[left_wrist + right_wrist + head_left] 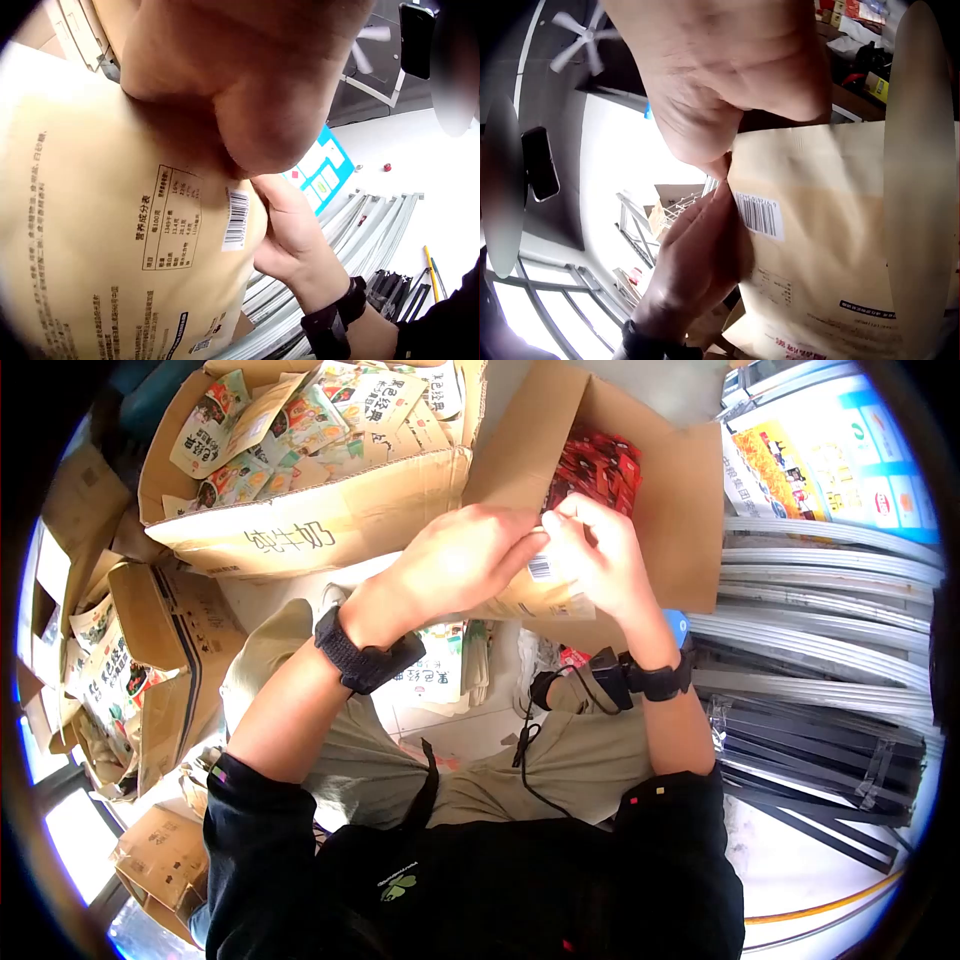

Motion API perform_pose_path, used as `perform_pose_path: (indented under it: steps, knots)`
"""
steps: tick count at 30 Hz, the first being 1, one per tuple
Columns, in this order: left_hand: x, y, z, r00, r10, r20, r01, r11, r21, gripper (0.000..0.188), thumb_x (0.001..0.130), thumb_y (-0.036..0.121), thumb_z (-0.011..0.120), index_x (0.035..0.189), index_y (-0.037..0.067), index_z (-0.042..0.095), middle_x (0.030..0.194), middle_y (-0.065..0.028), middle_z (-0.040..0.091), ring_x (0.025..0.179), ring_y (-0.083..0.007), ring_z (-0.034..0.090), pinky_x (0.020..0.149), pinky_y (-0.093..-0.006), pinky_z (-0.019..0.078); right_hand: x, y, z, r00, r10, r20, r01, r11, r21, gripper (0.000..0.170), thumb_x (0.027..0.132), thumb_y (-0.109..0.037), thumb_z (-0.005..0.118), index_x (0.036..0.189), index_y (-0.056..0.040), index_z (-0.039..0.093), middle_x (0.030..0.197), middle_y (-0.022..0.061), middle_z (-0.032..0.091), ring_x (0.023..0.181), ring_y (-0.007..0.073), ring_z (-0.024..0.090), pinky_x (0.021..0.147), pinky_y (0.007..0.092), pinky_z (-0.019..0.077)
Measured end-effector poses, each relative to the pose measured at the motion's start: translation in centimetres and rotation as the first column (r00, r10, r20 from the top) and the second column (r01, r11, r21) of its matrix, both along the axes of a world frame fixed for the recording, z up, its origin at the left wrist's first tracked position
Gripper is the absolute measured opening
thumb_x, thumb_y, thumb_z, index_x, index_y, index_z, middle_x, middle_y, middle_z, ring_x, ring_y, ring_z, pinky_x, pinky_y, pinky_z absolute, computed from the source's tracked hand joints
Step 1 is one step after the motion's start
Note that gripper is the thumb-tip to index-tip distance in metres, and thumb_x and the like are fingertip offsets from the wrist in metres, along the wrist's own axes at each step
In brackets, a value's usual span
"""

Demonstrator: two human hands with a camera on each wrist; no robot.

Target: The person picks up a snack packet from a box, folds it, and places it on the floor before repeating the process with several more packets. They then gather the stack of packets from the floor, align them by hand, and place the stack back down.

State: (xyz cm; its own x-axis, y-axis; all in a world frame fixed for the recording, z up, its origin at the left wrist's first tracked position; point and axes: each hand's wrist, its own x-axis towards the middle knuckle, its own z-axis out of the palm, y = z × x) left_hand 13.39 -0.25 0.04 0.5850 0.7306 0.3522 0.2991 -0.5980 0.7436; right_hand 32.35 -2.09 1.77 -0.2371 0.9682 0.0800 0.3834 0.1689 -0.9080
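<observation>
A tan paper packet [545, 596] with a barcode is held up between both hands above the cardboard box with red sachets. The left hand [450, 563] pinches its upper edge near a corner, fingers curled. Right beside those fingertips, the right hand [608, 560] pinches the same corner. Printed text and a table show on the packet [112, 225] in the left wrist view, with the left hand [247, 75] over its top edge. In the right wrist view the right hand [735, 75] and left hand [694, 262] meet at the corner by the barcode. The packet's other face is hidden.
A carton [300, 540] full of packets stands at the upper left; the box [680, 520] holding red sachets [600, 468] is beside it. More packets lie stacked [440, 665] between the legs. Another open carton [165, 660] is at the left, and metal strips [820, 590] at the right.
</observation>
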Motion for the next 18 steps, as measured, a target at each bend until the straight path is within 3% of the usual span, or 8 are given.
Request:
perform_pose_path:
  steps: [1,3,5,8,13,15,17,18]
  knots:
    - [0.1,0.0,-0.2,1.000,0.005,0.002,-0.005,1.000,0.002,0.019,0.095,0.016,0.054,0.086,-0.001,0.058,0.076,-0.0218,0.059,0.075,-0.0428,0.057,0.066,-0.0461,0.0463,-0.2,-0.2,0.0,1.000,0.005,0.002,-0.005,1.000,0.002,0.023,0.094,-0.017,0.058,0.078,-0.0008,0.057,0.060,0.0018,0.054,0.054,0.0060,0.046,0.051,0.0247,0.0392]
    - [0.0,-0.1,-0.4,0.999,-0.045,0.030,0.045,0.998,-0.032,0.017,0.094,0.015,0.055,0.090,-0.001,0.059,0.078,-0.0216,0.060,0.076,-0.0426,0.058,0.066,-0.0459,0.0464,-0.5,-0.5,-0.5,0.994,-0.065,0.088,0.042,0.970,0.237,0.020,0.091,-0.013,0.061,0.077,0.0005,0.057,0.060,0.0063,0.056,0.054,0.0074,0.048,0.051,0.0264,0.0405]
    - [0.1,-0.3,-0.5,0.999,-0.044,0.023,0.043,0.999,0.029,0.014,0.091,0.013,0.058,0.088,0.000,0.059,0.076,-0.0194,0.060,0.074,-0.0401,0.059,0.064,-0.0447,0.0473,-0.6,-0.4,-0.7,0.993,-0.083,0.089,0.060,0.968,0.245,0.019,0.089,-0.010,0.062,0.075,0.0014,0.056,0.060,0.0092,0.056,0.054,0.0084,0.049,0.051,0.0281,0.0408]
    - [0.6,-0.9,-0.7,0.989,0.149,-0.025,-0.130,0.922,0.364,0.008,0.081,0.010,0.064,0.079,0.005,0.058,0.067,-0.0106,0.054,0.063,-0.0306,0.058,0.058,-0.0403,0.0486,-1.0,-0.5,-1.1,0.987,-0.133,0.086,0.106,0.958,0.267,0.017,0.089,-0.010,0.061,0.076,0.0014,0.057,0.057,0.0089,0.054,0.052,0.0090,0.047,0.049,0.0291,0.0393]
    - [0.6,-0.7,-0.6,0.986,0.162,-0.026,-0.125,0.844,0.522,0.012,0.077,0.008,0.065,0.074,0.006,0.054,0.065,-0.0076,0.051,0.059,-0.0269,0.056,0.055,-0.0370,0.0475,-1.7,-0.2,-1.3,0.979,-0.200,0.034,0.195,0.975,0.109,0.018,0.089,-0.009,0.059,0.076,0.0020,0.057,0.054,0.0088,0.050,0.050,0.0082,0.043,0.046,0.0288,0.0358]
    - [0.8,-1.1,-0.3,0.994,0.109,-0.029,-0.066,0.772,0.632,0.012,0.076,0.007,0.066,0.073,0.005,0.054,0.065,-0.0068,0.051,0.059,-0.0261,0.056,0.055,-0.0359,0.0471,-1.3,0.7,-2.8,0.969,-0.248,0.014,0.247,0.968,0.037,0.020,0.091,-0.011,0.058,0.077,0.0024,0.058,0.054,0.0048,0.049,0.050,0.0069,0.042,0.046,0.0280,0.0350]
    - [0.6,-1.3,-0.3,0.989,0.137,-0.056,-0.072,0.778,0.624,0.011,0.075,0.006,0.066,0.074,0.005,0.055,0.067,-0.0064,0.053,0.061,-0.0255,0.057,0.056,-0.0364,0.0482,-1.4,1.1,-3.0,0.964,-0.241,-0.108,0.235,0.969,-0.072,0.021,0.092,-0.014,0.059,0.078,0.0024,0.058,0.054,0.0000,0.048,0.050,0.0062,0.041,0.046,0.0277,0.0342]
    - [0.2,-1.1,-0.4,0.982,0.180,-0.055,-0.118,0.815,0.568,0.010,0.075,0.005,0.065,0.074,0.005,0.055,0.069,-0.0067,0.055,0.062,-0.0257,0.058,0.056,-0.0368,0.0489,-1.3,1.3,-2.7,0.972,-0.224,-0.074,0.221,0.974,-0.056,0.023,0.093,-0.016,0.060,0.078,0.0018,0.059,0.057,-0.0027,0.048,0.053,0.0052,0.041,0.047,0.0265,0.0349]
